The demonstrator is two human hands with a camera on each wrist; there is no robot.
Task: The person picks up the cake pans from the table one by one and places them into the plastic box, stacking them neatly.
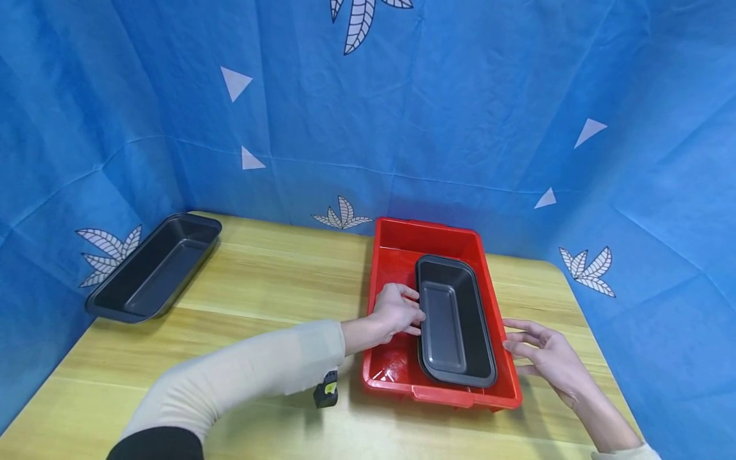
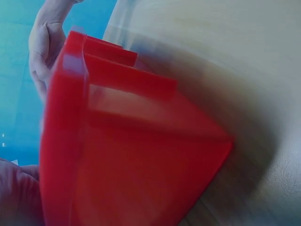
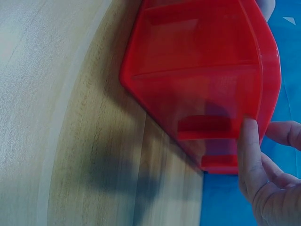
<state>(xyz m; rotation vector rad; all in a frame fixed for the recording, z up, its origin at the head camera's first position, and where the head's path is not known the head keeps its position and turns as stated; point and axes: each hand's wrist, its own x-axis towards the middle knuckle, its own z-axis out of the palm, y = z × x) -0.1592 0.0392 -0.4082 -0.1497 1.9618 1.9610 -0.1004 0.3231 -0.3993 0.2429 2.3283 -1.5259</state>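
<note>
A dark loaf pan [image 1: 445, 319] lies inside a red plastic tub [image 1: 388, 377], nearer the tub's right wall. My left hand [image 1: 397, 311] reaches over the tub's left side, its spread fingertips at the pan's left rim. In the left wrist view, the tub's wall hides most of that hand. My right hand [image 1: 549, 358] is at the tub's right side. In the right wrist view, its fingers [image 3: 249, 150] lie fairly straight against the tub's outer wall, while the thumb is near the rim.
Another dark loaf pan [image 1: 158, 268] stands at the table's far left, by the blue cloth backdrop [image 1: 322, 115]. The wooden table [image 1: 276, 275] runs under everything. A small black device [image 1: 326, 390] with a yellow-green mark hangs under the left wrist.
</note>
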